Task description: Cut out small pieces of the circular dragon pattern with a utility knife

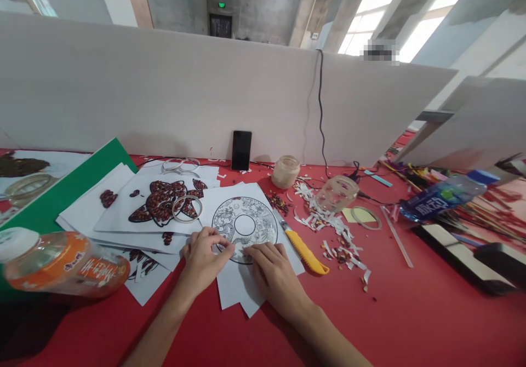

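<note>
A white sheet with a round black line drawing lies on the red table, over other sheets. My left hand is at the drawing's lower left edge, thumb and index finger brought close together; whatever may be between them is too small to make out. Resting on the lower part of the drawing is my right hand, its fingers bent and close together, their tips partly hidden. A yellow utility knife lies just right of the sheet. To the left, a paper picture filled with dark red beans has a tape ring on it.
An orange-labelled bottle lies at the left, by a green board. Behind stand a phone and a glass jar. Paper scraps, beans, another jar, a blue-labelled bottle and a black case are at the right.
</note>
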A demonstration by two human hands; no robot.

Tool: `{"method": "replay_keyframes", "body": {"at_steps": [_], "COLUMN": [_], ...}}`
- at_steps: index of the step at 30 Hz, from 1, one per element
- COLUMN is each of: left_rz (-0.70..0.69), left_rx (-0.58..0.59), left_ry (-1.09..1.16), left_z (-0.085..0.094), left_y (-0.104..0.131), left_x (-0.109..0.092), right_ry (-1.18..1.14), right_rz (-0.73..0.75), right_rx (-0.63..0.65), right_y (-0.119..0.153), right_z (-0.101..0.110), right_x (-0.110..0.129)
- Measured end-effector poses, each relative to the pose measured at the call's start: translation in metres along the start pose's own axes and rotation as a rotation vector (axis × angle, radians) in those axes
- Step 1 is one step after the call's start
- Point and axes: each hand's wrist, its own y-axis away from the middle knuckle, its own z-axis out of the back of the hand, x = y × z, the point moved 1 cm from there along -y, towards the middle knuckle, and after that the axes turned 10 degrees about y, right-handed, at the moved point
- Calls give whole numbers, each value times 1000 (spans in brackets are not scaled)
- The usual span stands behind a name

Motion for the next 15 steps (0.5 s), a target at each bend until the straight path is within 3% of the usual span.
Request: {"method": "replay_keyframes", "body": {"at_steps": [7, 15], "left_rz": [-42, -84], "left_rx": [-52, -98], "left_ry": [-84, -118], "left_z": [-8, -9], "left_y": [3, 6], "left_x": [0, -1], "right_ry": [14, 222], "right_rz": [15, 130], "right_rx": [-10, 15], "right_y": [0, 0], "right_z": [1, 10], "right_x": [0, 5]}}
